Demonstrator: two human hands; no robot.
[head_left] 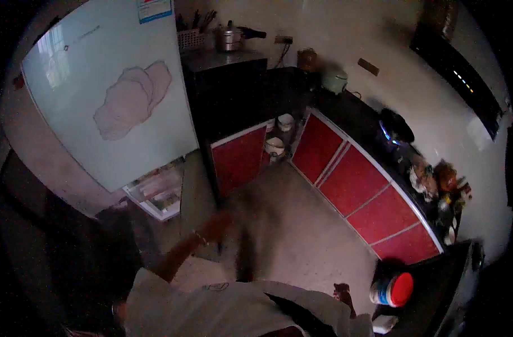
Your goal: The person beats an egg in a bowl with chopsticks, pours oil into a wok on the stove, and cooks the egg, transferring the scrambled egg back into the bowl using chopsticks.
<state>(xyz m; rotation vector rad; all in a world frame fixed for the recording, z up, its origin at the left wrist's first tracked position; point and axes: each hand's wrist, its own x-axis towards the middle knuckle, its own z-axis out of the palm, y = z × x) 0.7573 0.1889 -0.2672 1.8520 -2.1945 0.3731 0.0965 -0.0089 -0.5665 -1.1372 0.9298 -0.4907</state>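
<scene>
My left hand (220, 223), smeared by motion, reaches forward beside the open lower door (198, 208) of a fridge. A bracelet circles its wrist. The blur and dim light hide its fingers, and whether it touches the door cannot be told. A dark blurred shape (247, 247) shows just beyond the hand; its kind is unclear. Behind the door, a lit compartment (162, 194) with drawer-like fronts is exposed. Low at my right side, my right hand (342, 293) hangs over the floor near a white bucket (381, 293) with a red lid. Its fingers are too dark to make out.
The fridge's pale upper door (71, 123) is shut. Red cabinets (360, 191) run under a dark counter holding a green pot (334, 81), a stove with a blue flame (386, 132) and clutter. A pressure cooker (229, 39) stands at the back; white buckets (274, 147) sit in the corner.
</scene>
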